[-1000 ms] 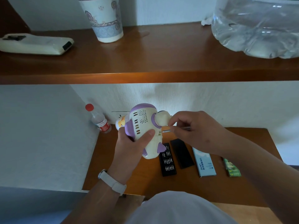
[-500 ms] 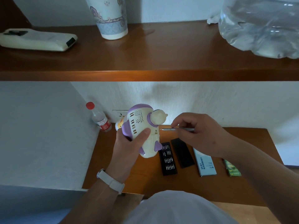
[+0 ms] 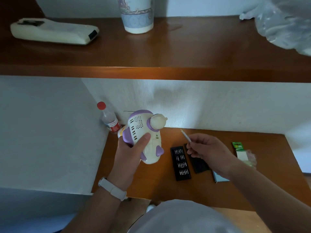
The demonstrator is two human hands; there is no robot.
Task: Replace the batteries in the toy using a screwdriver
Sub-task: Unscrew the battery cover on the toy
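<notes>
left hand (image 3: 129,153) grips toy (image 3: 144,137); right hand (image 3: 208,152) pinches screwdriver (image 3: 186,137), clear of it. risk: loosened screw drops unseen, since toy is tilted.

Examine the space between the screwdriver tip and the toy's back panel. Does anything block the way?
Nothing visible does. The right hand holds the screwdriver in open air beside the toy, which the left hand grips with its back panel towards the camera.
</notes>
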